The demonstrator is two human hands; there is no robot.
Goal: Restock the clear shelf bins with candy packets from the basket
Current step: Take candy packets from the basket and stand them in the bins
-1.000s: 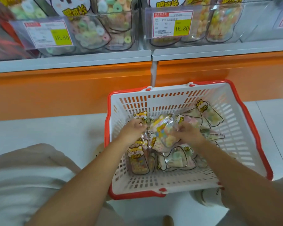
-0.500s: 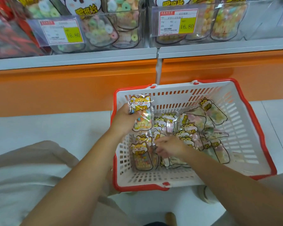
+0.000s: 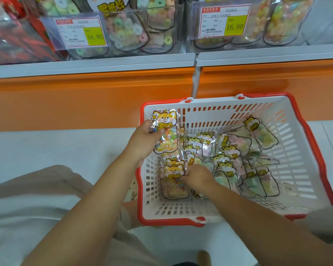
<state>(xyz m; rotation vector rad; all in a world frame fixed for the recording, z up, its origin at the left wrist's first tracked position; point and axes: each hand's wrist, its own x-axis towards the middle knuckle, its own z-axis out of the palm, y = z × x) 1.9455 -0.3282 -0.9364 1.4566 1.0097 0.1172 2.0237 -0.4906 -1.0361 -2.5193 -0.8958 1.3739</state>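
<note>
Up came our left hand (image 3: 142, 144), fingers curled round a candy packet (image 3: 166, 131) standing tall, fox face on top. Our right hand (image 3: 197, 178) pinches another packet (image 3: 171, 170) in the basket (image 3: 296, 162).

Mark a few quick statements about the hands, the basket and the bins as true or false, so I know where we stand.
1. The left hand holds a candy packet up at the left wall of the basket. True.
2. The right hand rests on the floor outside the basket. False: it is down inside the basket, among the packets.
3. The basket has been emptied. False: many packets lie in it.
4. Both price tags on the bins read 16.80. True.
5. The basket's rim is blue. False: it is red, on white slotted walls.
</note>
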